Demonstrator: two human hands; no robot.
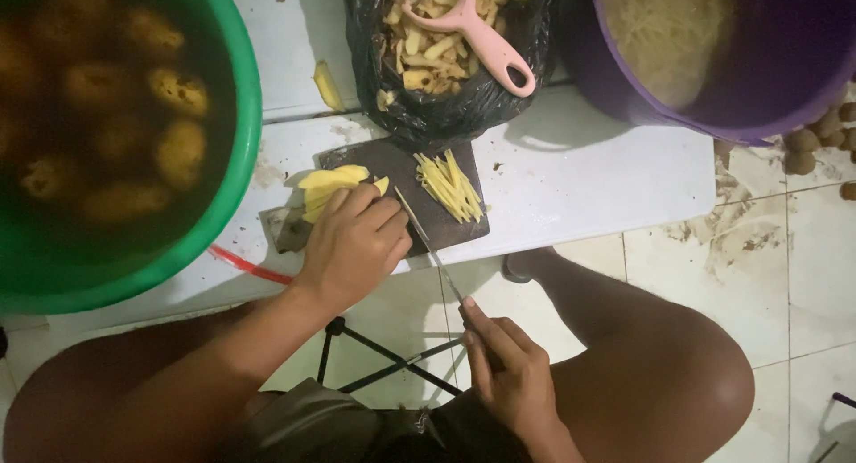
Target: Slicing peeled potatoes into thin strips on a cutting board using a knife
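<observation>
We see both our hands [357, 245] bare, with no gloves, rings or watch on them. Our forearms are bare too, with no sleeves reaching into view. Our legs are uncovered from the knees up to the thighs. At the bottom edge we wear dark, greyish-olive shorts [312, 423] of creased cloth, with a small metal piece like a zip pull or clasp near the middle.

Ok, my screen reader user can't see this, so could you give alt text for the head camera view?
A left hand holds potato slices on a dark cutting board while the right hand cuts with a knife. Cut strips lie beside; a green tub of potatoes stands left.
</observation>
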